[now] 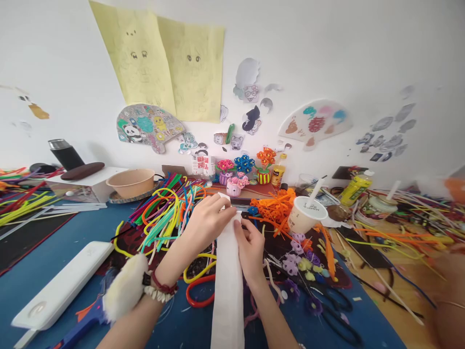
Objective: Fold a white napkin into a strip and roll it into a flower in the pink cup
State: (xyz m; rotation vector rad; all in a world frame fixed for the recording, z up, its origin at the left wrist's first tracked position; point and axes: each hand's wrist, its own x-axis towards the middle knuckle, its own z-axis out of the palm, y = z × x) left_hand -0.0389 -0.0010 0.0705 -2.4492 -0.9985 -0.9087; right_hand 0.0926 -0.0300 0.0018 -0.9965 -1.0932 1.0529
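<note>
A long white strip of paper or cloth [228,286] runs from the bottom edge up the middle of the blue table [54,242]. My left hand [207,220] pinches its far end, fingers closed on the top edge. My right hand [250,247] grips the strip's right side just below, thumb and fingers pressed on it. On my left wrist are a red cord, a shell bracelet [160,291] and a fluffy white cuff [125,293]. A heap of coloured pipe cleaners [165,208] lies just beyond my left hand.
A white paper cup with a straw [306,213] stands right of my hands beside orange pipe cleaners [276,206]. Small pipe-cleaner flowers [298,261] and black scissors [332,310] lie at right. A flat white device [61,288] is at left, a tan bowl [131,182] behind it. Flower pots [245,172] line the wall.
</note>
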